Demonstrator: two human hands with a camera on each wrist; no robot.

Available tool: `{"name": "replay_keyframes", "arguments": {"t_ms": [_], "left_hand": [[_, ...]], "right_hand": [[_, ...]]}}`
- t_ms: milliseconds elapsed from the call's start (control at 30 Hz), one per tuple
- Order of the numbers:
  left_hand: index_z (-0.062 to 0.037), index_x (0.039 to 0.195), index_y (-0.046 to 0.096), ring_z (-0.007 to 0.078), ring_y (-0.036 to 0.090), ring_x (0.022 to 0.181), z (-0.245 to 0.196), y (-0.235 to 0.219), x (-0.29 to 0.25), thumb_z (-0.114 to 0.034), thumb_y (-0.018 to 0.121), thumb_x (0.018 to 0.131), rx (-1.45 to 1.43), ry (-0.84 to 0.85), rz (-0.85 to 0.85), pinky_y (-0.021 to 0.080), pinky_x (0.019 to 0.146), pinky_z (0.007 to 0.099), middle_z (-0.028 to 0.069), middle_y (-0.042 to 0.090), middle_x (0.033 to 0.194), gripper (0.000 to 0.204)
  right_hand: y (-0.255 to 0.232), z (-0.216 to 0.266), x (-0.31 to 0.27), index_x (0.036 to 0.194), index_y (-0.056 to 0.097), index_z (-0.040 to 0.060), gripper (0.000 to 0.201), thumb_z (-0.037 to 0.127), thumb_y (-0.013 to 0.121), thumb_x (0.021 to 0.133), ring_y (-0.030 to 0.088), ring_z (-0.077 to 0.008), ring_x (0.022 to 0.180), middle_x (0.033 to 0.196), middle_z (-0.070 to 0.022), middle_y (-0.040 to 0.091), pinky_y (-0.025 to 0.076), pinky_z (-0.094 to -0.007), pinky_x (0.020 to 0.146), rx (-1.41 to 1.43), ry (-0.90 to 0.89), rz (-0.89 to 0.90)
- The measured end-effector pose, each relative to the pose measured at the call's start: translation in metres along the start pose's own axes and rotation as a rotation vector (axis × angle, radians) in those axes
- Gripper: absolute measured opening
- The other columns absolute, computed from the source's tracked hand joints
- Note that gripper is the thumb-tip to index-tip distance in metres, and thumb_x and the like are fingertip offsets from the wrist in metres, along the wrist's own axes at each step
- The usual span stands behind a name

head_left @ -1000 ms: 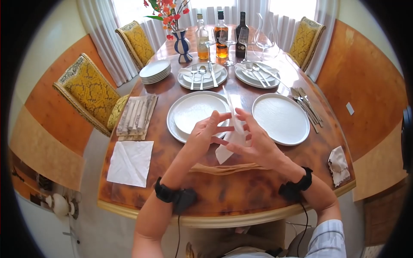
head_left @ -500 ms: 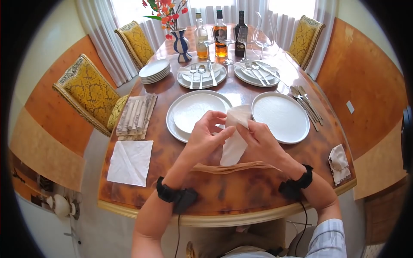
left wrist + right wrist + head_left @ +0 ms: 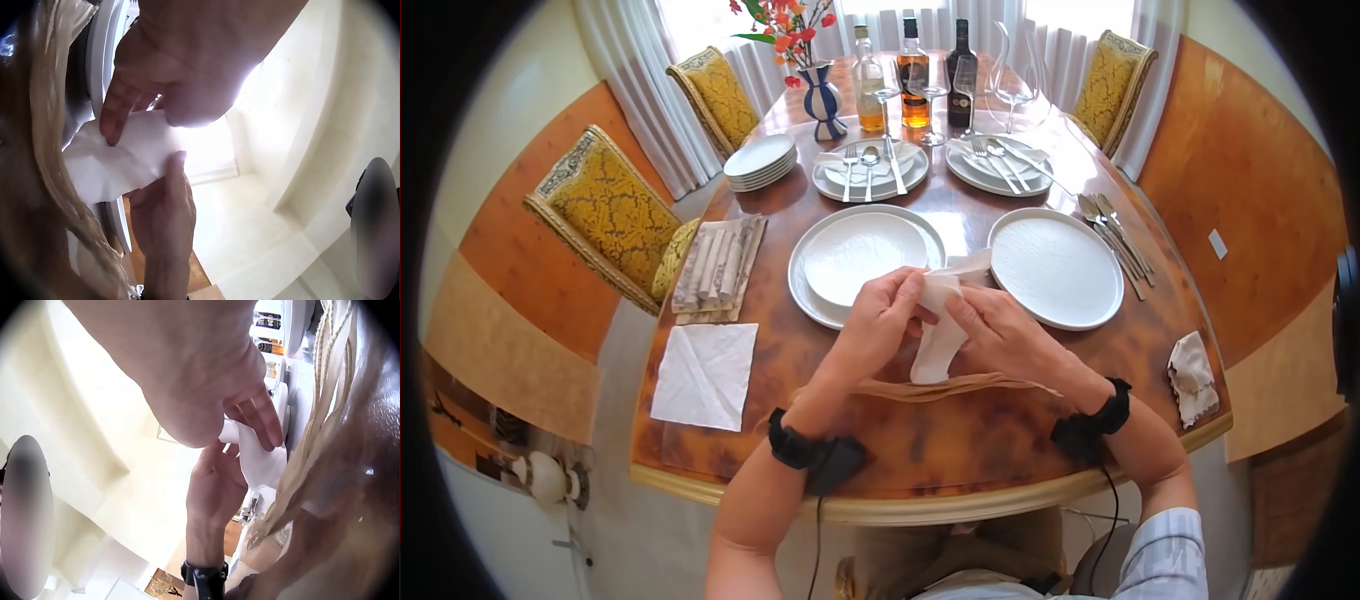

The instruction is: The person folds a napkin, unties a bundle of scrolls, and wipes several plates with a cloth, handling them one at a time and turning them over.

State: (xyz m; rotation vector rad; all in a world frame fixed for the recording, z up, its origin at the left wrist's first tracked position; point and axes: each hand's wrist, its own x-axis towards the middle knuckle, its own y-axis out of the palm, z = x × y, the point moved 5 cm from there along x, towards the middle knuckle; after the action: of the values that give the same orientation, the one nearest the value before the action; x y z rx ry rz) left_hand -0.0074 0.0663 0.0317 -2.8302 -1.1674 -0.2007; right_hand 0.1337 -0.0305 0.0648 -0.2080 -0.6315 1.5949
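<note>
Both hands hold a folded white cloth napkin (image 3: 937, 350) above the near part of the table. My left hand (image 3: 880, 318) pinches its upper left side between thumb and fingers. From the other side my right hand (image 3: 1012, 330) grips it, thumb on top. One end of the cloth hangs down toward me, while another points toward the right plate. In the left wrist view the napkin (image 3: 119, 164) spans the gap between the two hands. Below them, a tan twisted cord-like strip (image 3: 915, 393) lies across the tabletop.
Ahead are stacked white plates (image 3: 865, 262) and a single large plate (image 3: 1055, 270). Cutlery (image 3: 1115, 240) lies at the right, near a crumpled cloth (image 3: 1193, 380). A flat white napkin (image 3: 705, 378) and rolled napkins (image 3: 718, 262) lie left. Bottles (image 3: 914, 80) and glasses stand farther back.
The napkin has gone from upright between spread fingers to a folded band gripped by both hands. My left hand has closed onto it since half a second ago.
</note>
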Motion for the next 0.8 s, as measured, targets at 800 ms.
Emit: {"name": "replay_keyframes", "arguments": {"t_ms": [800], "left_hand": [[0.0011,0.13,0.062,0.0107,0.069,0.092,-0.009,-0.007,-0.001,-0.017,0.063,0.104,0.078,0.025,0.002,0.056,0.075,0.0243,0.0074,0.074,0.111,0.031]], "right_hand": [[-0.003,-0.018,0.005,0.108,0.067,-0.0032,0.034,0.028,0.053,0.11,0.064,-0.0292,0.07,0.082,-0.0191,0.067,0.05,-0.0417,0.067,-0.017,-0.027,-0.14]]}}
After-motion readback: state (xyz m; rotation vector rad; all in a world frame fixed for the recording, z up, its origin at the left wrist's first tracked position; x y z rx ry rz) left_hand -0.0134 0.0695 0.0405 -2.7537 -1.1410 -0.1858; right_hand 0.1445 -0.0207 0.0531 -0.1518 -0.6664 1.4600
